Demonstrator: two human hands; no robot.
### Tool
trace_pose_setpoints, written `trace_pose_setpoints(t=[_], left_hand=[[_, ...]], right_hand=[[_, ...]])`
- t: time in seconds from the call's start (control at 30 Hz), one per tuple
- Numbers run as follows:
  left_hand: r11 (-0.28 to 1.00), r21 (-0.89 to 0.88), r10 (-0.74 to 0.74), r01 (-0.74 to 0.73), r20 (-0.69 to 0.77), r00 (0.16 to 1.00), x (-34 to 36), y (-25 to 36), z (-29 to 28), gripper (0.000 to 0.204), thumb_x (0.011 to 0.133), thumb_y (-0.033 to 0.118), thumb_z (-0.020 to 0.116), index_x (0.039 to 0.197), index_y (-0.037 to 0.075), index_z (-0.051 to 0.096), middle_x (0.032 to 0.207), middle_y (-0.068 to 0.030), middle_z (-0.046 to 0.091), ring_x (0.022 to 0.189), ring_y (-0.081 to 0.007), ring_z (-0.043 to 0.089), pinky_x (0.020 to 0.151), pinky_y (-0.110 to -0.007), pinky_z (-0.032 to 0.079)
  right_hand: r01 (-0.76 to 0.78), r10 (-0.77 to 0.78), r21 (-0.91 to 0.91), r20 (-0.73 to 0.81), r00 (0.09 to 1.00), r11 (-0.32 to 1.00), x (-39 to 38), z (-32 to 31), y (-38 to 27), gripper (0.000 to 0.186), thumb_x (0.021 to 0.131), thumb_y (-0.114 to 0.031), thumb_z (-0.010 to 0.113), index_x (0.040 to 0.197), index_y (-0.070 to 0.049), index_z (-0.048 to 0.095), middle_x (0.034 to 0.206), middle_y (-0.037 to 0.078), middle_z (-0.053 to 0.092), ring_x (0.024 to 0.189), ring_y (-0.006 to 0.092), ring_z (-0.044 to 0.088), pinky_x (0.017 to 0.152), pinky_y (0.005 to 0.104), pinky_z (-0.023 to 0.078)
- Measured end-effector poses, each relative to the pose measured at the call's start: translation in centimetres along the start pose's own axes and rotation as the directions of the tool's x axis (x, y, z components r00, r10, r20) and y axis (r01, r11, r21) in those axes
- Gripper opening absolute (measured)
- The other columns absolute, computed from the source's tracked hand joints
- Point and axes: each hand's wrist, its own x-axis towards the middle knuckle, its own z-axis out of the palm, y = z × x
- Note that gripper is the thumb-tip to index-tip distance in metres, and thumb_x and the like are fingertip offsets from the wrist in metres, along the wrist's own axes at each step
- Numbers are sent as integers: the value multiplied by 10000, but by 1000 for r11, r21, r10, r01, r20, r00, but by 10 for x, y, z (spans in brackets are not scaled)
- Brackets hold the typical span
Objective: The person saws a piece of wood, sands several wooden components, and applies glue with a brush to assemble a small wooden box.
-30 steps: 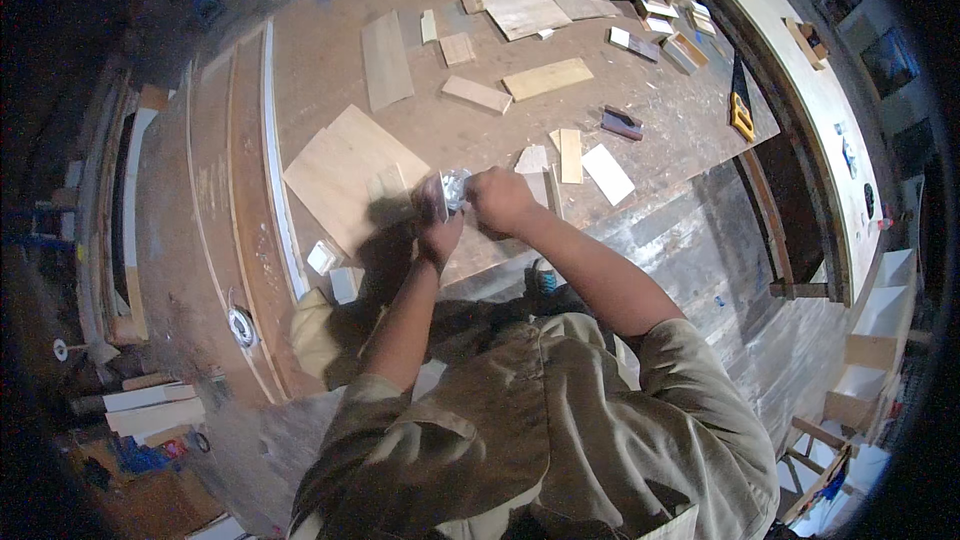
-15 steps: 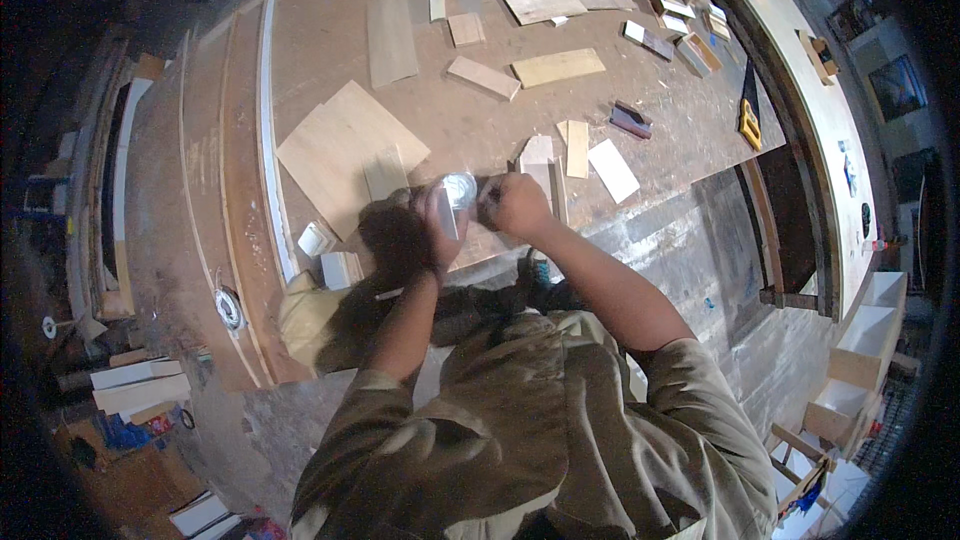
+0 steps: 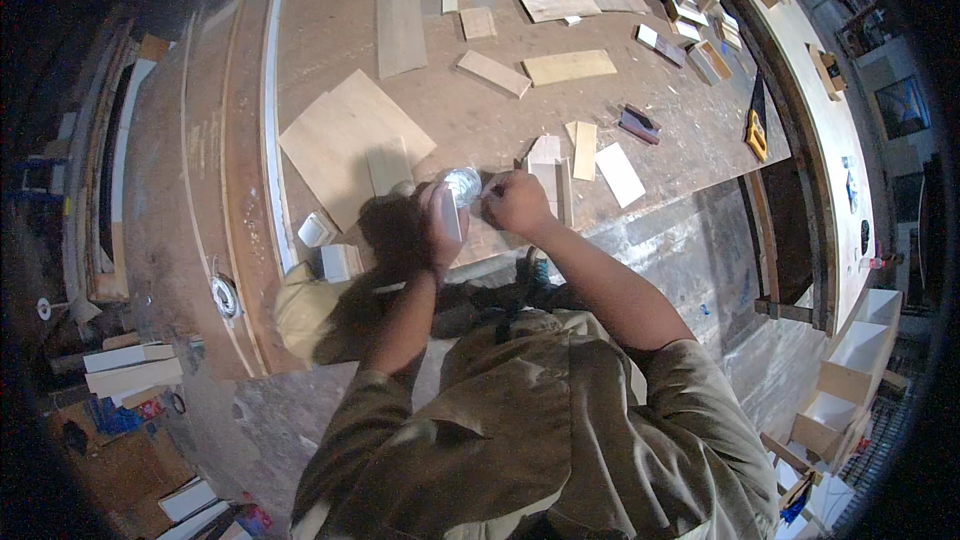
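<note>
My left hand (image 3: 436, 230) is closed round a small white-faced piece (image 3: 452, 214), held upright over the near edge of the workbench (image 3: 470, 125). Beyond its fingers shows a shiny, silvery round thing (image 3: 464, 183); whether the hand holds this too is unclear. Just to the right, my right hand (image 3: 518, 204) is closed in a pinch close to the round thing, and what its fingertips hold is too small to make out. Farther right, next to that hand, lies a small open wooden tray-like piece (image 3: 547, 172). A square plywood sheet (image 3: 345, 135) lies to the left, partly in shadow.
Several wood offcuts (image 3: 570, 67) and small boxes (image 3: 710, 62) are scattered over the bench. A handsaw with a yellow handle (image 3: 757, 135) lies at its right edge. Long strips run along the left, with a white coil (image 3: 226, 297) on them. Tall open boxes (image 3: 865, 345) stand at right.
The view has shifted slightly, so the bench things appear a little farther right and, mostly, higher. Both hands keep nearly the same position and grip.
</note>
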Motion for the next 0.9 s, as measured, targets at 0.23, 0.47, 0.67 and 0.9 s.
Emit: trace_pose_setpoints(t=[0.23,0.47,0.67,0.9], left_hand=[[996,-18,-89,88,-76,993,-10,-14,-2,671,766,77,746,1355,-31,444,1295,-242,506,1235,-419,481,1083,-490,371],[635,-597,-608,490,5,794,-79,-43,-3,788,766,148,777,1443,13,398,1423,-196,458,1347,-350,431,1133,-466,339],[-385,-860,-464,333,493,736,-33,10,-83,837,944,717,330,1478,77,399,1412,-170,519,1295,-368,501,1107,-533,345],[-485,-802,-418,348,562,713,-7,45,-111,788,972,682,312,1467,77,409,1413,-187,515,1296,-382,497,1134,-610,295]], right_hand=[[-99,124,266,-79,989,959,-18,-6,-1,171,831,-164,655,876,-32,754,850,207,717,774,349,710,750,398,558],[-262,283,703,91,955,661,-40,-34,-15,97,923,-40,621,954,23,688,787,84,710,685,151,677,622,269,500],[-465,511,726,182,840,506,-65,-53,5,145,930,-158,628,998,-41,680,833,57,715,710,149,681,597,257,444],[-524,524,836,377,764,163,-74,-52,10,169,943,-162,605,1094,-88,618,872,8,668,785,138,664,633,277,446]])
